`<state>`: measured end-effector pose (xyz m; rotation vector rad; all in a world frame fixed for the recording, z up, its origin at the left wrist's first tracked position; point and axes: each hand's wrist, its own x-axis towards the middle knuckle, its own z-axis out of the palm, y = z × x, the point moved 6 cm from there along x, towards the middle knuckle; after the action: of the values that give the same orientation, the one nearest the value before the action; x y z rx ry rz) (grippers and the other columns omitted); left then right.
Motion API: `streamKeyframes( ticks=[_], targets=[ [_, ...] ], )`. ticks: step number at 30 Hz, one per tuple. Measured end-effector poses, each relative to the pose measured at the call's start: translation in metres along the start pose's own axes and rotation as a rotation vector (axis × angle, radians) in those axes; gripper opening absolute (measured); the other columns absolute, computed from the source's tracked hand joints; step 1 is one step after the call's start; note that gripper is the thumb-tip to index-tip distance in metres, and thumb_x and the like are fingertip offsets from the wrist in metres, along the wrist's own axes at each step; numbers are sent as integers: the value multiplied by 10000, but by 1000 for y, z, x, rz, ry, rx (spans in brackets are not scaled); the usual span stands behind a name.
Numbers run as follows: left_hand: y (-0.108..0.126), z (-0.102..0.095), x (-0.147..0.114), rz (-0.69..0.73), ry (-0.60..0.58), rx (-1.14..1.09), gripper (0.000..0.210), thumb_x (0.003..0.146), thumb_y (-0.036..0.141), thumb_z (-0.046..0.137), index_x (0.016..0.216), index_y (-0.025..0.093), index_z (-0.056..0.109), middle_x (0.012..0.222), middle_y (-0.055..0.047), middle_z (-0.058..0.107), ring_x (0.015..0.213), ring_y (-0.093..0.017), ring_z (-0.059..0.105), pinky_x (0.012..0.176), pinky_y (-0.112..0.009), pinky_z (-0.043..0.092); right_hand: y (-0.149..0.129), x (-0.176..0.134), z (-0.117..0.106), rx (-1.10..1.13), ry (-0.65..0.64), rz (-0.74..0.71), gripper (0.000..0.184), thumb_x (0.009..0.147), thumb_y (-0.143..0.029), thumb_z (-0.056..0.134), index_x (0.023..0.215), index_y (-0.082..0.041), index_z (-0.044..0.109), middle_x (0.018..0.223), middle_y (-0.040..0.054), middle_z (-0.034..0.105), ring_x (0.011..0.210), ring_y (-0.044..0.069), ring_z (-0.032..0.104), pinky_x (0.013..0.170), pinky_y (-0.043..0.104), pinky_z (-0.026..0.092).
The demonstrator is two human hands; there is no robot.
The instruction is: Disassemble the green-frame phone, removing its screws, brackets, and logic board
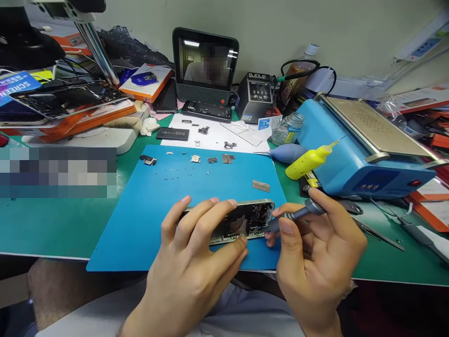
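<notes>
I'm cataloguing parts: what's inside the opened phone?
The phone shows small components in its dark interior, near the screwdriver; the left hand covers much of its opposite end.

Your green bench top (52,229) bears a blue mat (129,220) in front of you (its near left corner pokes past the bench's edge) and white paper (210,138) just beyond. To your right sit a blue machine (351,157) with a perforated metal plate (377,119) and, nearer you, metal tweezers (366,227). A glass jar (286,131) stands beside the paper.

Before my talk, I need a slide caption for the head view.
Left hand holds an opened phone, right hand a screwdriver, at a blue mat.
</notes>
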<state>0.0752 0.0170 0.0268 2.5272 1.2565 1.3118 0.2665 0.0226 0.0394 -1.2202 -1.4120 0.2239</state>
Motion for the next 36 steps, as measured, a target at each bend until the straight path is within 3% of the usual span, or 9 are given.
streamKeyframes(
  ticks=[9, 15, 22, 26, 30, 36],
  targets=[
    [1, -1, -1, -1, 2, 12, 37, 1116, 302, 823, 1125, 323, 852, 1576, -53, 624, 1545, -222, 513, 1463, -469, 204, 0, 0, 1, -14, 2, 7, 485, 1088, -151, 733, 1544, -267, 612, 1051, 40, 739, 709, 152, 770, 495, 234, 622],
    [0, -1, 0, -1, -4, 11, 40, 1114, 297, 825, 1120, 326, 854, 1575, -56, 625, 1544, -216, 509, 1464, -463, 200, 0, 0, 1, -15, -14, 11, 463, 1085, -162, 742, 1518, -268, 616, 1036, 40, 743, 682, 161, 758, 562, 287, 705],
    [0, 0, 0, -3, -7, 12, 40, 1114, 303, 826, 1109, 327, 857, 1577, -51, 625, 1528, -218, 523, 1466, -466, 197, 2, -2, 2, -37, -37, -15, 545, 1100, -117, 704, 1598, -301, 582, 1074, 31, 746, 754, 150, 781, 524, 228, 621],
    [1, -1, 0, 15, 35, 20, 97, 1139, 290, 778, 1094, 306, 863, 1550, -65, 649, 1513, -233, 545, 1454, -474, 228, 1, -4, 2, -182, -48, -129, 673, 1055, -135, 789, 1666, -308, 565, 1275, 94, 795, 936, 210, 822, 603, 276, 642],
    [1, 0, 0, 23, 54, 24, 115, 1145, 288, 767, 1089, 294, 867, 1528, -65, 665, 1484, -227, 564, 1452, -459, 235, -5, -2, 4, -250, -83, -271, 839, 958, -108, 906, 1686, -355, 573, 1418, 77, 770, 899, 186, 724, 666, 313, 627],
    [2, -1, 0, 21, 63, 21, 115, 1142, 290, 772, 1083, 302, 870, 1526, -57, 663, 1480, -222, 562, 1448, -453, 240, -7, 0, 4, -185, -102, -274, 649, 1080, -139, 614, 1704, -317, 585, 1503, 100, 716, 1201, 271, 730, 832, 410, 655]
  ],
)
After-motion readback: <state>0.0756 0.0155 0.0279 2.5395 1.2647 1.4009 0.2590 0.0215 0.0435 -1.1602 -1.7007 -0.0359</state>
